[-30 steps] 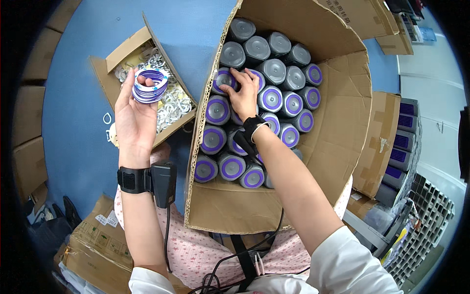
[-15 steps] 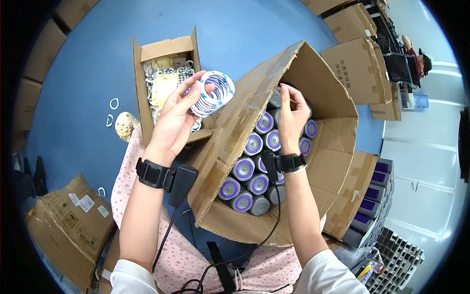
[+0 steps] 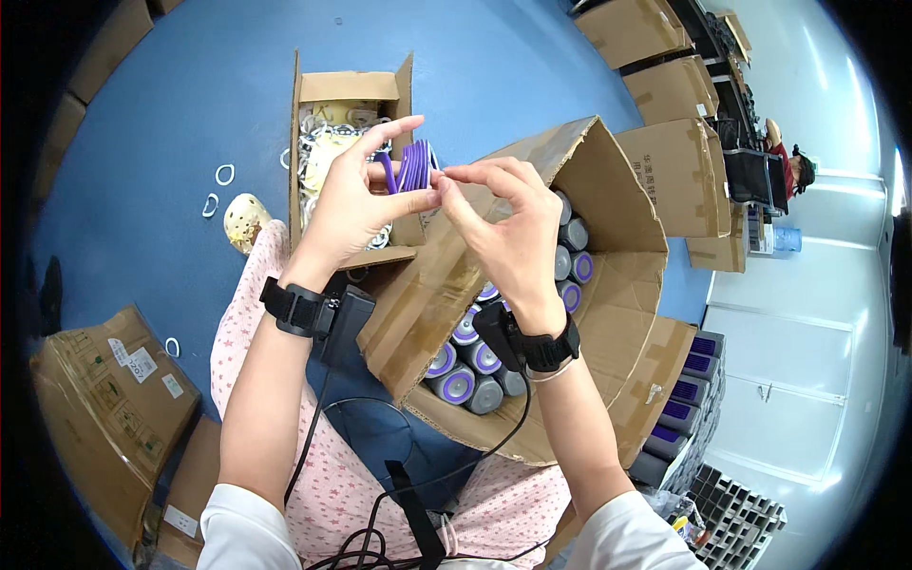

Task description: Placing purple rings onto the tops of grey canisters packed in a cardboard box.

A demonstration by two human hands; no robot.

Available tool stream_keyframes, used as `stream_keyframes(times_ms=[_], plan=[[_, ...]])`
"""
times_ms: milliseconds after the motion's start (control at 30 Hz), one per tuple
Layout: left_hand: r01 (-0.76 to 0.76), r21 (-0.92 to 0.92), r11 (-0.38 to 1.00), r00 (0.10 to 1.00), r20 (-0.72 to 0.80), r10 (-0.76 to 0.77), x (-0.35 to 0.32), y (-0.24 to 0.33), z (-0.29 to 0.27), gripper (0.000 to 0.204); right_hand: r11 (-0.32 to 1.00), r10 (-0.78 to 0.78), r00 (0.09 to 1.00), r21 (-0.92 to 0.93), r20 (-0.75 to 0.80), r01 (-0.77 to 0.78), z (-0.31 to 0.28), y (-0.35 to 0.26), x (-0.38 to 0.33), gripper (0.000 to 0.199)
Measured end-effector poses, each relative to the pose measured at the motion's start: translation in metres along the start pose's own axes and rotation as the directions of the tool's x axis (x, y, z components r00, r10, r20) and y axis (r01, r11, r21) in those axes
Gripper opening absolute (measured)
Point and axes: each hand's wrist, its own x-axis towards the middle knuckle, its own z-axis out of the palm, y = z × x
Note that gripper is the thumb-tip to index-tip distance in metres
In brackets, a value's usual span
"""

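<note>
Purple rings (image 3: 416,167): a stack held edge-on in the left hand, above the gap between the two cartons in this view.
Left hand (image 3: 347,204): fingers gripping the stack, index raised past its top, thumb beneath it.
Right hand (image 3: 513,223): thumb and index tips drawn close together at the stack's right end; whether they pinch a ring, I cannot tell.
Small carton (image 3: 350,85): flaps up, open at the top; white loops and pale yellow pieces heaped inside, partly hidden by the left hand.
Large carton (image 3: 622,285): open, filled with upright grey cylinders (image 3: 484,395); several ends carry a purple ring, others are plain grey; the right hand and wrist strap (image 3: 546,350) cover some.
Carton edges: the large carton's left wall slants up toward the hands, its rim passing behind the right hand.
Open room: blue floor (image 3: 513,95) spreads beyond both cartons and leftward, with a few white loops (image 3: 224,174) near a cream clog (image 3: 245,220).
Cable (image 3: 518,418): hangs from the right wrist across the large carton's near edge.
</note>
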Motion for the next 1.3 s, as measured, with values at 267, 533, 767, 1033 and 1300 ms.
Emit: stream_keyframes(times_ms=[267,533,767,1033,1300], plan=[[-0.118,0.094,0.989,0.99,-0.065,0.125,-0.003,-0.002,-0.001,0.071,0.972,0.224,0.96,0.036,0.168,-0.233,0.01,-0.003,-0.001,0.016],[-0.149,0.275,0.95,0.983,-0.067,0.173,-0.004,-0.001,0.002,0.076,0.952,0.287,0.926,0.035,0.247,-0.305,0.014,0.004,0.001,0.018],[-0.208,0.362,0.909,0.965,-0.076,0.251,-0.002,-0.008,0.002,0.074,0.925,0.351,0.907,0.063,0.232,-0.374,0.019,0.004,0.001,0.019],[-0.093,0.425,0.9,0.984,-0.101,0.149,0.0,-0.007,-0.003,0.072,0.882,0.44,0.876,0.087,0.199,-0.463,0.033,0.017,0.002,0.02],[-0.14,-0.081,0.987,0.974,-0.19,0.123,0.003,-0.001,-0.02,0.064,0.801,0.589,0.797,0.029,0.132,-0.597,0.041,0.051,0.0,0.024]])
